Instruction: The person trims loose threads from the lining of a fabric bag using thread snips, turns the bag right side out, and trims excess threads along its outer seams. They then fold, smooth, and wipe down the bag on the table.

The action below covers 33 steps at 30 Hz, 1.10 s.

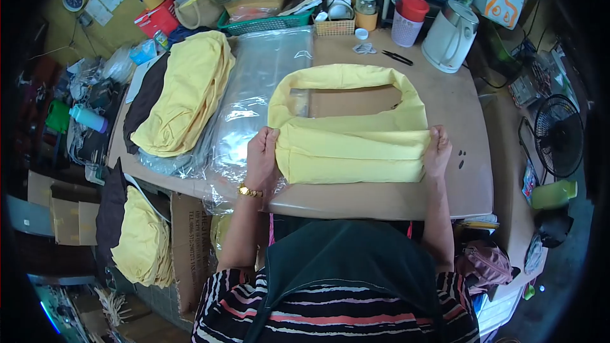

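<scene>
A yellow cloth bag [356,159] with a wide shoulder strap lies on the table in front of me, its strap looped toward the far side. My left hand [262,149] grips the bag's left top corner, fingers closed on the fabric. At the opposite corner, my right hand [437,151] pinches the cloth in the same way. Between them the bag's top edge is stretched fairly straight. Part of the bag rests over clear plastic sheets [254,89] on the left.
A pile of folded yellow cloth bags [190,92] lies at the table's left, with another stack [143,235] below. Black thread snips [398,58], a white electric kettle [450,37] and a lidded cup [408,22] stand or lie at the back. A fan [559,133] is far right.
</scene>
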Available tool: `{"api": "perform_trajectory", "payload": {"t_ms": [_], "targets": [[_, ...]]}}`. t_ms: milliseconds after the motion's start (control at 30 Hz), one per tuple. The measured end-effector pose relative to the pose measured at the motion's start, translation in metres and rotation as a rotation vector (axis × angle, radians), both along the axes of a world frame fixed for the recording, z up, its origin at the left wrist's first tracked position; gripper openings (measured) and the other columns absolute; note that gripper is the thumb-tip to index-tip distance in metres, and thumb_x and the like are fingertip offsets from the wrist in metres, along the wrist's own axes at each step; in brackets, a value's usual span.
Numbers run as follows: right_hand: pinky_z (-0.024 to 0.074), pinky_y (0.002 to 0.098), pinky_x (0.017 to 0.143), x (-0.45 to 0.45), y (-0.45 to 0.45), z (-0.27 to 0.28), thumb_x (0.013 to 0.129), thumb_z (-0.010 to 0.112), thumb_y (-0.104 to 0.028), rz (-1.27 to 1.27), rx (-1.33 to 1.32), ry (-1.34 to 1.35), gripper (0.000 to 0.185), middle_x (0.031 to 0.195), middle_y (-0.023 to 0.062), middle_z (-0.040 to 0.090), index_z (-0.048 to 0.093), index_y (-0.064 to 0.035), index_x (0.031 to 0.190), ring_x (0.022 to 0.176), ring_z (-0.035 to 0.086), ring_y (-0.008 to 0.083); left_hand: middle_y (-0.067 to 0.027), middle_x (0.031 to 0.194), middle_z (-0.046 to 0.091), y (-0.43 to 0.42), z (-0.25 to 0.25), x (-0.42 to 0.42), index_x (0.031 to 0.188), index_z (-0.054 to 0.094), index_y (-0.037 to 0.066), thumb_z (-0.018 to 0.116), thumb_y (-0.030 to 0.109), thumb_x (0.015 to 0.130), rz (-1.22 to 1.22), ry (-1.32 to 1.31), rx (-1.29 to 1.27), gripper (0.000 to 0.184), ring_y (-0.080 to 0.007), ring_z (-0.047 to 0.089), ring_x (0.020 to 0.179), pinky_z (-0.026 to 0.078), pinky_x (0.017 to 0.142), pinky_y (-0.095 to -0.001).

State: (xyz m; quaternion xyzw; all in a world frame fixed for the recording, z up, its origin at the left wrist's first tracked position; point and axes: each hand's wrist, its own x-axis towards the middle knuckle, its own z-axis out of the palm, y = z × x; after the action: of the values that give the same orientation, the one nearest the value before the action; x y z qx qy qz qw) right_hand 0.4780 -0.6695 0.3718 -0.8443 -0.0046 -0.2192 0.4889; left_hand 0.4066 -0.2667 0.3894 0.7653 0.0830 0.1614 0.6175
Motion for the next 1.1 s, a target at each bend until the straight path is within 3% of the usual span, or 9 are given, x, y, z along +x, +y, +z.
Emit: {"api": "perform_trajectory", "payload": {"t_ms": [100, 300, 500, 767, 800, 833, 900, 933, 1100], "targets": [[0.0427, 0.0337, 0.069, 0.0, -0.002, -0.007, 0.099, 0.045, -0.01, -0.047, -0.134, -0.202, 0.017, 0.078, 0.0103, 0.058, 0.057, -0.0027, 0.09, 0.073, 0.051, 0.0207, -0.0105, 0.093, 0.066, -0.008, 0.057, -0.003, 0.096, 0.065, 0.004, 0.068, 0.02, 0.086, 0.142, -0.355, 0.673, 0.019, -0.0279, 0.061, 0.085, 0.045, 0.078, -0.0382], [0.0426, 0.0352, 0.075, -0.007, 0.009, -0.008, 0.099, 0.044, -0.008, -0.001, 0.02, -0.306, 0.013, 0.087, 0.0103, 0.059, 0.056, -0.0034, 0.094, 0.08, 0.05, 0.0247, -0.0112, 0.104, 0.066, -0.085, 0.096, 0.01, 0.105, 0.067, 0.006, 0.07, 0.019, 0.083, -0.284, -0.271, 0.744, 0.026, -0.0304, 0.061, 0.098, 0.045, 0.087, -0.039], [0.0421, 0.0353, 0.076, -0.01, 0.005, -0.011, 0.098, 0.046, -0.007, -0.024, -0.015, -0.3, 0.012, 0.085, 0.0102, 0.059, 0.056, -0.0036, 0.093, 0.081, 0.05, 0.0248, -0.01, 0.089, 0.068, -0.118, 0.089, 0.028, 0.096, 0.07, 0.006, 0.073, 0.022, 0.081, -0.513, -0.087, 0.913, 0.023, -0.028, 0.065, 0.081, 0.05, 0.073, -0.0361], [0.0423, 0.0371, 0.073, -0.006, 0.006, -0.006, 0.097, 0.05, -0.009, -0.074, -0.113, -0.235, 0.011, 0.082, 0.0114, 0.06, 0.058, -0.004, 0.092, 0.078, 0.05, 0.0263, -0.0035, 0.07, 0.065, -0.031, 0.088, 0.014, 0.089, 0.067, 0.002, 0.056, 0.004, 0.09, 0.129, -0.4, 0.242, 0.011, -0.0114, 0.058, 0.059, 0.045, 0.053, -0.0259], [0.0423, 0.0371, 0.073, -0.006, 0.004, -0.006, 0.097, 0.05, -0.009, -0.065, -0.109, -0.233, 0.011, 0.082, 0.0114, 0.06, 0.058, -0.004, 0.092, 0.078, 0.05, 0.0263, -0.0037, 0.066, 0.061, 0.016, 0.074, 0.008, 0.087, 0.065, 0.002, 0.053, 0.003, 0.09, 0.34, -0.418, 0.28, 0.012, -0.0111, 0.054, 0.057, 0.044, 0.055, -0.024], [0.0426, 0.0372, 0.072, -0.005, 0.001, -0.007, 0.098, 0.049, -0.011, -0.083, -0.085, -0.209, 0.012, 0.081, 0.0117, 0.06, 0.058, -0.004, 0.092, 0.078, 0.05, 0.0265, -0.0037, 0.067, 0.061, 0.065, 0.076, -0.004, 0.089, 0.063, 0.0, 0.053, 0.007, 0.094, 0.434, -0.657, 0.871, 0.013, -0.0114, 0.053, 0.056, 0.043, 0.058, -0.0218], [0.0434, 0.0378, 0.069, -0.006, 0.003, -0.006, 0.1, 0.047, -0.015, -0.112, -0.056, -0.191, 0.016, 0.08, 0.0132, 0.059, 0.058, -0.0043, 0.094, 0.076, 0.051, 0.0269, -0.0068, 0.08, 0.064, 0.129, 0.086, -0.035, 0.097, 0.062, 0.0, 0.053, 0.012, 0.098, -0.409, -0.821, -0.635, 0.015, -0.0139, 0.06, 0.07, 0.047, 0.064, -0.0233], [0.0434, 0.0378, 0.069, -0.006, 0.005, -0.005, 0.1, 0.047, -0.015, -0.089, -0.045, -0.193, 0.016, 0.08, 0.0132, 0.059, 0.058, -0.0043, 0.094, 0.076, 0.051, 0.0269, -0.0087, 0.095, 0.063, 0.075, 0.135, -0.045, 0.104, 0.06, 0.001, 0.053, 0.014, 0.1, 0.487, -0.773, -0.716, 0.016, -0.0153, 0.061, 0.087, 0.05, 0.075, -0.0261], [0.0393, 0.0261, 0.065, -0.006, 0.008, -0.003, 0.102, 0.047, -0.017, -0.078, 0.209, -0.175, 0.019, 0.079, 0.0022, 0.054, 0.056, -0.0025, 0.093, 0.073, 0.046, 0.0108, -0.0074, 0.105, 0.063, 0.126, 0.064, -0.076, 0.116, 0.059, 0.002, 0.064, 0.007, 0.092, 0.659, -0.458, -0.033, 0.026, -0.0133, 0.058, 0.096, 0.046, 0.093, -0.03]]}}
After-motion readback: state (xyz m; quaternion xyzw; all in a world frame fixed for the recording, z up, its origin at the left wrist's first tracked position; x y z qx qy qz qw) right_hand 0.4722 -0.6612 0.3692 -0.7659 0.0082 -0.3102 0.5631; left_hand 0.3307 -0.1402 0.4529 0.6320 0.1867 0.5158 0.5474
